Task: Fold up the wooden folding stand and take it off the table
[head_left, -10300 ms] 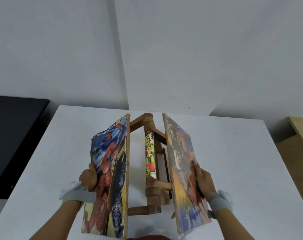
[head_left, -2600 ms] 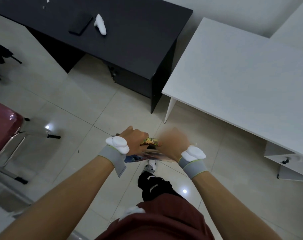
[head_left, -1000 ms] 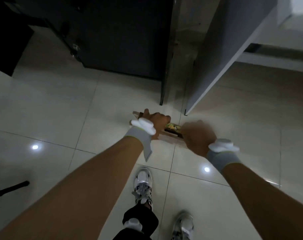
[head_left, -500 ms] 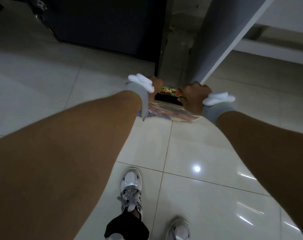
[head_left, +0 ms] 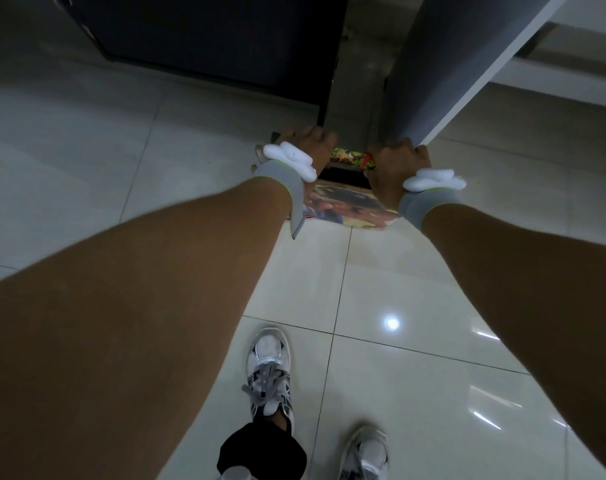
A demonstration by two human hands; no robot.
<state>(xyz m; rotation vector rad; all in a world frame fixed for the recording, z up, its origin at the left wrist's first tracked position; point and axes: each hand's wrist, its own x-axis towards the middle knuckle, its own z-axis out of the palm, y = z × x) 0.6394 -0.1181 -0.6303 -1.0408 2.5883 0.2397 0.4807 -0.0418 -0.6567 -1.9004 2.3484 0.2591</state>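
I am looking straight down at the floor [head_left: 416, 358], pale glossy tiles with a bright light glare at about four o'clock from the middle of the view. My two bare arms reach forward and down toward twelve o'clock, each with a grey wristband and a white tracker on top. The stand [head_left: 350, 202] is off the table, folded flat and held low over the tiles between my hands; its colourful cartoon-printed panel faces me, and a strip of green and red print shows along its top edge. My left hand [head_left: 308, 142] is curled closed over the stand's upper left corner, knuckles up. My right hand [head_left: 397, 168] is curled closed over the upper right corner in the same way. The fingers of both hands wrap out of sight behind the panels, so I cannot tell how they sit there. Beyond the stand, at eleven o'clock, is the dark side of a black desk [head_left: 208, 36], and at one o'clock the grey panel of the white table [head_left: 443, 57], with a narrow gap between them directly past my knuckles. At six o'clock my two grey-and-white sneakers [head_left: 268, 372] stand on the tiles, the left one ahead of the right.
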